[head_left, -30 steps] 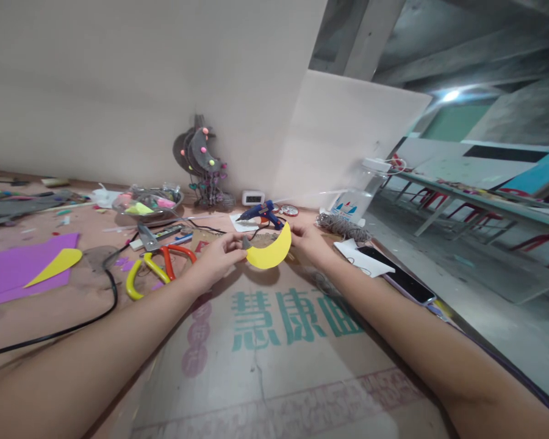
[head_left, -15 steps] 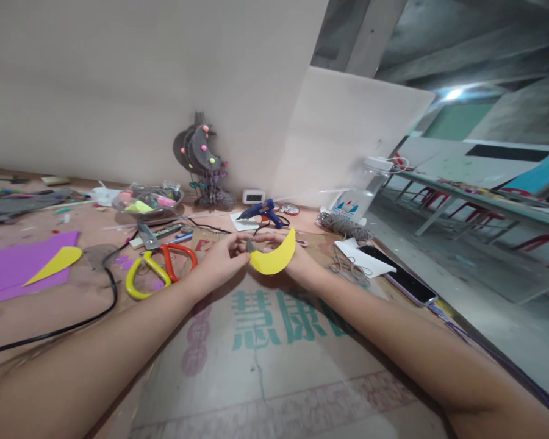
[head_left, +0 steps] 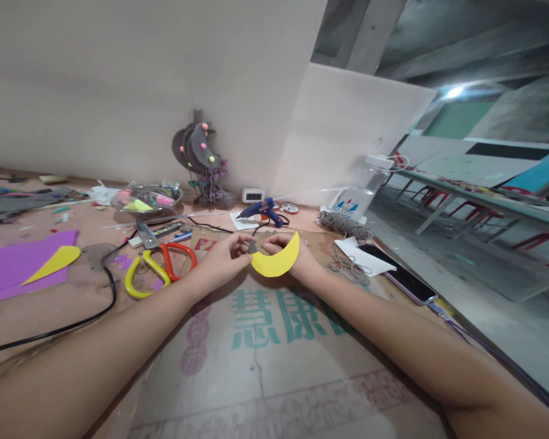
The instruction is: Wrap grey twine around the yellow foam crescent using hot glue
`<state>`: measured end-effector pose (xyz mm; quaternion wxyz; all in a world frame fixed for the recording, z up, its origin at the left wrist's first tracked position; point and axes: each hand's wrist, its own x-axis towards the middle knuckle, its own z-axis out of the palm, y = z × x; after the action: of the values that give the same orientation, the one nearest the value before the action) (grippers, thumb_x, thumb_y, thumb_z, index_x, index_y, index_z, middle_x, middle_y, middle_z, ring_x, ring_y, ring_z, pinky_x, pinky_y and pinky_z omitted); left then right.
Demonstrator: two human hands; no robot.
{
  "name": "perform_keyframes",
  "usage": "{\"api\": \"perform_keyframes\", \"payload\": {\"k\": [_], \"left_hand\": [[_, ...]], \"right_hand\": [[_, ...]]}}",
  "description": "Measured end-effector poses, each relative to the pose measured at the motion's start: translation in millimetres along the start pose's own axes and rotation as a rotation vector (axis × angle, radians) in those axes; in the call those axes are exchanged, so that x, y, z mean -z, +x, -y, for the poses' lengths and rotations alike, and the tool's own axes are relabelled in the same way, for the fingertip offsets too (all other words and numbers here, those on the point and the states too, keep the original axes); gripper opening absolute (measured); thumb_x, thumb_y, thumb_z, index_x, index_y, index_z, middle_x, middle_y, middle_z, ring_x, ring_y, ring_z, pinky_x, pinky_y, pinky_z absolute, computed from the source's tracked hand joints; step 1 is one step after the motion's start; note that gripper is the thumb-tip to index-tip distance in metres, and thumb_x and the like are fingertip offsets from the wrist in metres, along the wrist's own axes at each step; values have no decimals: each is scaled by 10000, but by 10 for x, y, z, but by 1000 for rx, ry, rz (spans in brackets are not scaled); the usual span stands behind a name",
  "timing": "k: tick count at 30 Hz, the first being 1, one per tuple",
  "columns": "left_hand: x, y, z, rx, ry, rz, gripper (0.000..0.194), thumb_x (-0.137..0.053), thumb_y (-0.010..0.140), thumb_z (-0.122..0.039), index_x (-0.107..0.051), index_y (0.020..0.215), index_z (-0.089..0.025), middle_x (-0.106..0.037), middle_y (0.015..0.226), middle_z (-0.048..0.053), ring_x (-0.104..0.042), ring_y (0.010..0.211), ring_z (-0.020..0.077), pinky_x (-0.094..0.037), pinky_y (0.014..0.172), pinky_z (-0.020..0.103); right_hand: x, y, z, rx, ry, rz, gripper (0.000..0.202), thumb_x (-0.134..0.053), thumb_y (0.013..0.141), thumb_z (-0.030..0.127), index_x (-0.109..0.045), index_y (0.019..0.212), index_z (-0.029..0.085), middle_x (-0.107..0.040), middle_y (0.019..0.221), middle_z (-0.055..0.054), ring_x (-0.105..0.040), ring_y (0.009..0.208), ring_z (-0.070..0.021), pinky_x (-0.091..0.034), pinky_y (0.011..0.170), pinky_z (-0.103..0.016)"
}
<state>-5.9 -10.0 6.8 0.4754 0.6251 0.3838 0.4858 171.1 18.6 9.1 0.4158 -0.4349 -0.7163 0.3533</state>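
A yellow crescent (head_left: 277,263) with a grey piece (head_left: 252,246) at its left tip is held above the cardboard. My left hand (head_left: 231,257) pinches that left tip between thumb and fingers. Behind the crescent, my right hand (head_left: 293,253) has its fingers curled against it, partly hidden by the yellow shape. A blue glue gun (head_left: 266,210) lies just beyond the hands. Scissors with yellow and red handles (head_left: 168,247) rest to the left of my left hand.
Purple sheets (head_left: 27,268) with a yellow piece (head_left: 55,263) lie at the left, near a black cable (head_left: 114,292). Decorated grey crescents (head_left: 201,149) stand at the back. A phone (head_left: 405,277), grey yarn (head_left: 345,225) and a bottle (head_left: 363,186) are at the right.
The crescent has shifted slightly right and tilted a little. The right hand's fingers have drawn back from the left hand, showing more of the grey piece.
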Motion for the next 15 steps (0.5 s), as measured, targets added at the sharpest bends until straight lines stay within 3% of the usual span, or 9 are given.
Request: {"api": "perform_keyframes", "payload": {"k": [4, 7, 12, 15], "left_hand": [[0, -1, -9, 11, -15, -23, 338, -598, 626, -128, -547, 959, -148, -517, 713, -32, -505, 663, 94, -390, 620, 210], [25, 16, -9, 40, -20, -86, 353, -604, 634, -146, -542, 982, -140, -491, 683, -45, -484, 620, 82, -375, 594, 203], [78, 58, 29, 50, -77, -189, 377, -612, 659, -202, -531, 1023, -144, -484, 652, -59, -485, 586, 76, -367, 573, 198], [85, 58, 64, 21, -66, -175, 392, -619, 670, -218, -528, 1043, -142, -510, 669, -48, -512, 619, 87, -374, 590, 202]], "right_hand": [[-12, -18, -4, -7, 50, 23, 173, -597, 714, 302, -626, 768, 140, -626, 726, -32, -547, 628, -126, -436, 598, -253], [3, -55, 68, 19, 132, -32, 212, -557, 738, 304, -615, 887, 164, -627, 837, -41, -569, 764, -153, -456, 672, -268], [30, -118, 196, -29, 249, -76, 336, -393, 836, 468, -557, 830, 174, -552, 648, -11, -499, 543, -122, -447, 536, -256], [-8, -138, 196, -60, 186, -1, 327, -521, 767, 487, -553, 744, 163, -546, 576, 2, -471, 475, -108, -406, 464, -232]]}}
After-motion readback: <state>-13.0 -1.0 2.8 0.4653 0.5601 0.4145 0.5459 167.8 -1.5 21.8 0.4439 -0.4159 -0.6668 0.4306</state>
